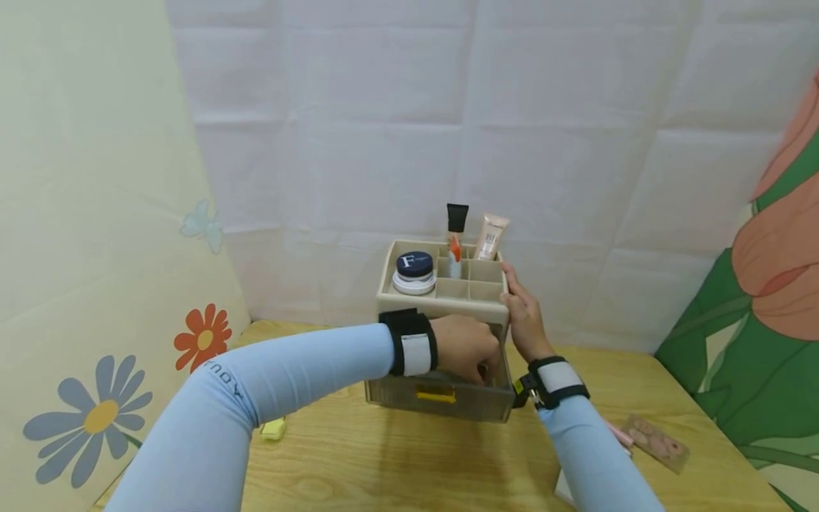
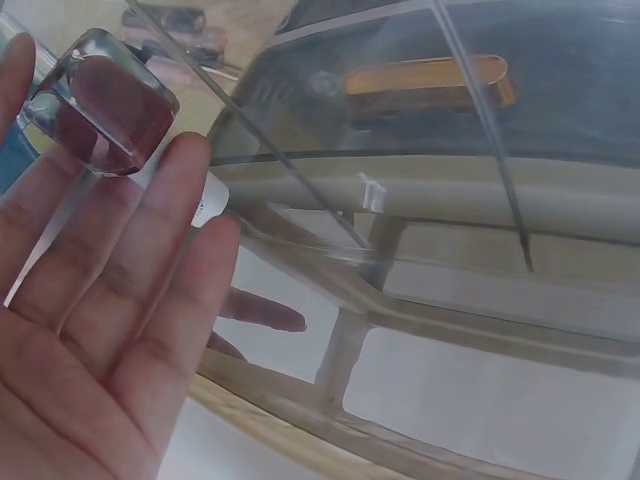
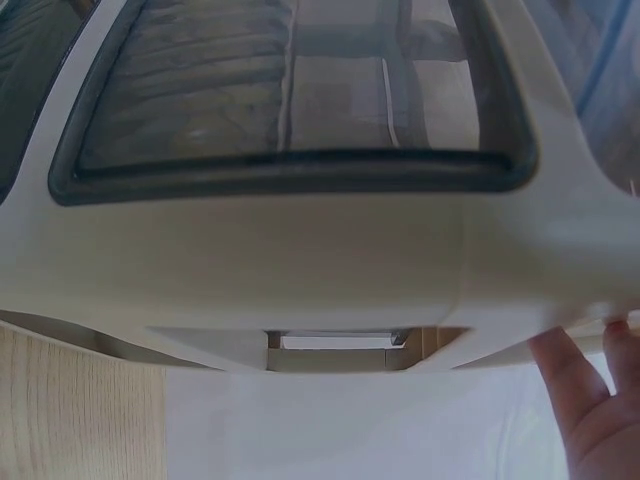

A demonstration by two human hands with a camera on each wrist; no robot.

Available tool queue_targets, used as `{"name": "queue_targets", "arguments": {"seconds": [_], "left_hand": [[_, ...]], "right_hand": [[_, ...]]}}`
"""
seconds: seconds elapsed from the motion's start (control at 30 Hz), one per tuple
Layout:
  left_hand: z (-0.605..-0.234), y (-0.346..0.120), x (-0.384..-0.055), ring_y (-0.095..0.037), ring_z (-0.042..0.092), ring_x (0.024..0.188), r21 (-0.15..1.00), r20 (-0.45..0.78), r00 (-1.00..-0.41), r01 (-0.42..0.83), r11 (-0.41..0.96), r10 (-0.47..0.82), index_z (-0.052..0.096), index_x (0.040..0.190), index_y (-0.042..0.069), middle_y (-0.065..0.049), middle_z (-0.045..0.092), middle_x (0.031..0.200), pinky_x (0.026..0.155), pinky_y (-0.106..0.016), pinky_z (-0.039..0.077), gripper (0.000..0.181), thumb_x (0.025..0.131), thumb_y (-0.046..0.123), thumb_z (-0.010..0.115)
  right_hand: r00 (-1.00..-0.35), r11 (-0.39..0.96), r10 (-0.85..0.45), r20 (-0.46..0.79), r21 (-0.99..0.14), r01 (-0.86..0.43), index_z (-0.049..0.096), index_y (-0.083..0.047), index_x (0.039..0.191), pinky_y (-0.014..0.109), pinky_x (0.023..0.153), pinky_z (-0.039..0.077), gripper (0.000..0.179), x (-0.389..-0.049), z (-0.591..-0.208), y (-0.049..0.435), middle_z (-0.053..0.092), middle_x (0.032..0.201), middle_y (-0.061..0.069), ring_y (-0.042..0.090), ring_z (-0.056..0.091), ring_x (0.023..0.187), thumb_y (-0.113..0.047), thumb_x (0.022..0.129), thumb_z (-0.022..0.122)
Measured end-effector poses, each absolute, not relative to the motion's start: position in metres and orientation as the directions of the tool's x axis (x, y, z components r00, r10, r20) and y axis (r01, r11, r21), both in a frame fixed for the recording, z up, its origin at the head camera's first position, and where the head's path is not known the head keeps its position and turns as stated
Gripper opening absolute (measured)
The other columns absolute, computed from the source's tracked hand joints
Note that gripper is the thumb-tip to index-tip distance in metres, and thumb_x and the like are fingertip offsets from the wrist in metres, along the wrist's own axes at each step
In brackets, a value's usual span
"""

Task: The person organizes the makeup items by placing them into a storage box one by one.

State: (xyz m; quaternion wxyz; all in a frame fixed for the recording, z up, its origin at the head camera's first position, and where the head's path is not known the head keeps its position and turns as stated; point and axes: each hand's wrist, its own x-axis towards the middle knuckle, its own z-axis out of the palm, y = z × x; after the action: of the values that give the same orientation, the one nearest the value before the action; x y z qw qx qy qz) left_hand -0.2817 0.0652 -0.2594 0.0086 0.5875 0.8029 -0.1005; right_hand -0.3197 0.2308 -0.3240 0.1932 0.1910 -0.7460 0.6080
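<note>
A beige cosmetics organizer point(image 1: 441, 307) stands on the table with its smoky see-through drawer point(image 1: 409, 400) pulled out. My left hand point(image 1: 467, 348) reaches down into that drawer. In the left wrist view it pinches a square glass nail polish bottle point(image 2: 110, 115) with dark red contents between thumb and fingers; the bottle is hidden in the head view. A white, rounded piece point(image 2: 212, 200) shows behind the fingers. My right hand point(image 1: 526, 318) rests along the organizer's right side, fingers extended, fingertips point(image 3: 552, 345) at its edge in the right wrist view.
In the organizer's top are a navy-lidded jar point(image 1: 414, 264) on a white round case point(image 1: 414, 286), a black-capped tube point(image 1: 457, 217) and a beige tube point(image 1: 491, 236). A yellow item point(image 1: 274, 429) lies left; a pink palette point(image 1: 655, 442) lies right beside the sleeve.
</note>
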Motion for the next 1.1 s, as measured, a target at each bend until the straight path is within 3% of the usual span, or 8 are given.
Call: {"name": "queue_targets", "arguments": {"seconds": [0.33,0.53,0.77,1.0,1.1], "left_hand": [[-0.248,0.060,-0.283,0.000,0.059,0.074,-0.124,-0.120,-0.277,0.957,0.263,0.953,0.078,0.099,0.023,0.015,0.070,0.087,0.068,-0.015,0.045,0.020,0.083,0.034,0.076],[-0.236,0.055,-0.284,0.001,0.059,0.077,-0.081,-0.107,-0.320,0.946,0.313,0.941,0.077,0.100,0.024,0.015,0.070,0.091,0.071,-0.018,0.045,0.027,0.083,0.044,0.074],[-0.218,0.044,-0.278,0.001,0.060,0.080,-0.048,-0.028,-0.307,0.951,0.306,0.951,0.076,0.103,0.021,0.013,0.071,0.097,0.073,-0.016,0.045,0.029,0.086,0.044,0.071],[-0.200,0.018,-0.267,-0.005,0.064,0.094,-0.039,0.081,-0.378,0.923,0.382,0.922,0.073,0.115,0.020,0.007,0.070,0.111,0.079,-0.020,0.047,0.040,0.084,0.045,0.072],[-0.195,0.001,-0.264,-0.004,0.064,0.085,-0.039,0.134,-0.402,0.911,0.410,0.906,0.073,0.116,0.020,0.005,0.071,0.108,0.073,-0.020,0.049,0.041,0.083,0.045,0.073]], "right_hand": [[-0.842,0.197,-0.040,0.538,-0.822,-0.535,0.022,-0.016,0.156,0.047,0.114,0.017,0.057,-0.322,-0.323,0.232,0.017,0.159,0.000,0.018,0.015,0.144,-0.014,0.100,0.031],[-0.849,0.205,-0.033,0.528,-0.827,-0.523,0.022,-0.015,0.156,0.047,0.114,0.016,0.056,-0.322,-0.321,0.235,0.017,0.159,0.000,0.019,0.015,0.144,-0.015,0.100,0.030],[-0.846,0.218,-0.037,0.532,-0.822,-0.526,0.022,-0.016,0.156,0.047,0.112,0.020,0.057,-0.322,-0.320,0.240,0.019,0.159,0.002,0.020,0.018,0.143,-0.015,0.100,0.030],[-0.844,0.219,-0.029,0.536,-0.820,-0.528,0.024,-0.014,0.155,0.035,0.108,0.026,0.056,-0.322,-0.319,0.243,0.020,0.158,0.001,0.018,0.020,0.141,-0.016,0.099,0.031],[-0.838,0.209,-0.036,0.544,-0.816,-0.539,0.023,-0.012,0.155,0.039,0.112,0.022,0.056,-0.322,-0.320,0.244,0.018,0.159,0.002,0.018,0.018,0.142,-0.015,0.100,0.031]]}}
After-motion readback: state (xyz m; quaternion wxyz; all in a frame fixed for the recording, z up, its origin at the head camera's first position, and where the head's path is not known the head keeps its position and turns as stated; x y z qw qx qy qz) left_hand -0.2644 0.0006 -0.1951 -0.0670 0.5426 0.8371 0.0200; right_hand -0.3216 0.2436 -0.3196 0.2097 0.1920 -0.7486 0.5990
